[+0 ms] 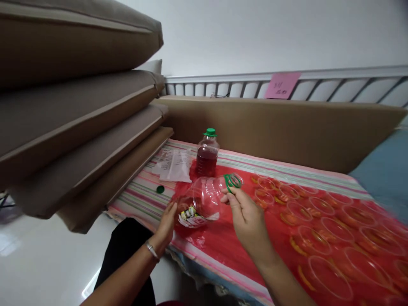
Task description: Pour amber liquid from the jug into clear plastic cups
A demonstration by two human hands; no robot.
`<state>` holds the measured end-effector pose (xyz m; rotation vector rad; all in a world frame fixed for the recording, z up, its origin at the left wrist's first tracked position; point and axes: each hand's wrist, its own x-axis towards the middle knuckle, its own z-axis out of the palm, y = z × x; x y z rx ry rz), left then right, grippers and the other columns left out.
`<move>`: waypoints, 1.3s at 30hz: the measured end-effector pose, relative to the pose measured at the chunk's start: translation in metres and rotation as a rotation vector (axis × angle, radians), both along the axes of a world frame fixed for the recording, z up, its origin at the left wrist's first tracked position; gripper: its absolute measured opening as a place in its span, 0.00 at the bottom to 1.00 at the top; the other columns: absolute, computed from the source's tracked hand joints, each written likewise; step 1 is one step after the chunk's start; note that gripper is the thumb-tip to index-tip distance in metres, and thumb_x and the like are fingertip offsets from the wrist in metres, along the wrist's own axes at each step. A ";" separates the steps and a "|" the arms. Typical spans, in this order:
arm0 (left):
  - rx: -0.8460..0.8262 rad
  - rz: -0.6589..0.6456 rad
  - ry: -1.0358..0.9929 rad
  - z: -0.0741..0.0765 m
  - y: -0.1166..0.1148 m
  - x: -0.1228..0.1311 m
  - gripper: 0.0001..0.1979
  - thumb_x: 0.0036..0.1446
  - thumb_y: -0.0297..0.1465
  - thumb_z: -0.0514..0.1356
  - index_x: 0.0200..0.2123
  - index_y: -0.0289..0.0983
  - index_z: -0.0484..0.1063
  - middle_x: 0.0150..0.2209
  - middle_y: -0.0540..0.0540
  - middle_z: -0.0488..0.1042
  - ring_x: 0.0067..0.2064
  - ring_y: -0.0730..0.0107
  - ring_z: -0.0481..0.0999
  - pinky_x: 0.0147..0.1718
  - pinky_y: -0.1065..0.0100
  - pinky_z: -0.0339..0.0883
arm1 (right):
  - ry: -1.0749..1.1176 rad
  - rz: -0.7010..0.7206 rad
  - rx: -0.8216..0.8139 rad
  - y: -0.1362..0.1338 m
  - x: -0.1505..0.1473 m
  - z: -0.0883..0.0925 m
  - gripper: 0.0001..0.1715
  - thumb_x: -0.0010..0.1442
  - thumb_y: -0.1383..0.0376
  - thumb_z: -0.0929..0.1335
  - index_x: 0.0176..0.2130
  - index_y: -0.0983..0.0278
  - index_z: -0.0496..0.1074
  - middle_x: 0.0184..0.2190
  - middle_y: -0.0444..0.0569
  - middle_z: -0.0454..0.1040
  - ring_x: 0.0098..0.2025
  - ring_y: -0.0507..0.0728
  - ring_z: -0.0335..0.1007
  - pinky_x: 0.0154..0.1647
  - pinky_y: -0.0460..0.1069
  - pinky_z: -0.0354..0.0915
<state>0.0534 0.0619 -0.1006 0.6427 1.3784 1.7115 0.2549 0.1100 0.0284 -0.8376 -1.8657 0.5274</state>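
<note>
A clear plastic bottle (208,193) lies tilted over the red plastic sheet, its uncapped neck pointing right. My right hand (247,221) is closed on the green handle (232,181) at the bottle's neck. At the base, my left hand (167,225) presses its fingers against the bottle's side and steadies it. A printed label shows near the bottom. Dark red shows at the base, but I cannot tell how much is liquid inside. Behind it stands a second bottle (207,159) with a green cap, upright and partly filled with dark red liquid.
Several clear plastic cups (330,276) with orange-yellow marks stand on the red sheet (229,242) at right. A green cap (160,189) and a clear plastic bag (175,165) lie on the striped cloth. Stacked brown cushions (79,123) rise at left; a pink note (282,86) hangs behind.
</note>
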 end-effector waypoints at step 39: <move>0.225 -0.135 0.965 0.058 0.008 -0.045 0.45 0.47 0.45 0.66 0.64 0.38 0.52 0.65 0.34 0.56 0.66 0.46 0.53 0.64 0.46 0.45 | -0.450 -0.682 -0.162 0.047 0.109 -0.149 0.10 0.58 0.67 0.62 0.30 0.63 0.72 0.26 0.50 0.72 0.27 0.57 0.70 0.29 0.49 0.64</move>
